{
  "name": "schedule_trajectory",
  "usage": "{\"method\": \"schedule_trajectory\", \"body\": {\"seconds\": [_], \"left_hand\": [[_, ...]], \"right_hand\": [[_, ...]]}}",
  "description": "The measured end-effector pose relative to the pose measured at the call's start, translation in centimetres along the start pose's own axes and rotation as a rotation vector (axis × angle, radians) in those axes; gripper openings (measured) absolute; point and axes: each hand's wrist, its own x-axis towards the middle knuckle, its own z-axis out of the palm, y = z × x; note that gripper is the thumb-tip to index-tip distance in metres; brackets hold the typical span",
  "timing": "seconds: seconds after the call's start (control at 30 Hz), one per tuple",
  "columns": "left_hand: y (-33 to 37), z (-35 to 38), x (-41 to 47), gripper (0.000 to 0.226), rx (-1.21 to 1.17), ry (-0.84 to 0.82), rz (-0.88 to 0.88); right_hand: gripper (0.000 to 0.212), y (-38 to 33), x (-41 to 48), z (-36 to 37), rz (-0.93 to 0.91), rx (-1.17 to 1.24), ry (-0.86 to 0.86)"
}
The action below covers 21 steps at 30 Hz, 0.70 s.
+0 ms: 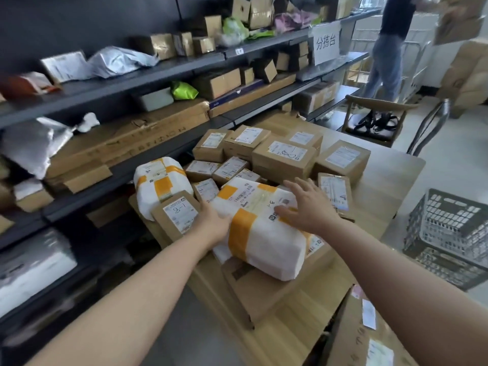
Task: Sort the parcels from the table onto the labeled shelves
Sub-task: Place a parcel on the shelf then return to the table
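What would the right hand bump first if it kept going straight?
Likely the white taped parcel right under the right hand; if it clears that, the small brown boxes behind. Depth is unclear.

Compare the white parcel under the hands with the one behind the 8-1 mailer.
The near parcel has the left hand beside and right hand atop it; the far parcel is untouched. The mailer overlaps the far parcel, not the near parcel. Both: white wrap, orange tape.

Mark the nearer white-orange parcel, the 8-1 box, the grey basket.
nearer white-orange parcel point(269, 249): head view, white wrap
8-1 box point(181, 213): head view, label
grey basket point(446, 217): head view, lattice wall
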Motion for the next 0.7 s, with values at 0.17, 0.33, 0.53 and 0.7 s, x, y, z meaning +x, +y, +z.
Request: {"method": "schedule_trajectory", "body": {"seconds": [0.17,0.33,0.53,0.7], "left_hand": [[0.3,0.9,-0.8,0.094,-0.141,0.003,0.068],[-0.6,1.2,-1.1,0.092,-0.164,-0.027,0.124],[-1.7,3.0,-3.4,0.1,-0.543,-0.145,-0.064],[-2.0,3.3,-4.4,0.1,-0.718,-0.166,-0.034]], "right_hand": [[0.066,-0.1,-1.1,1.1,0.015,-0.003,0.007],[0.063,0.3,-1.8,1.8,0.022,0.314,-0.085],[0.068,1.4,-1.9,2.2,0.128,0.709,-0.339],[0.067,1.3,-3.1,2.1,0.08,0.716,-0.221]]}}
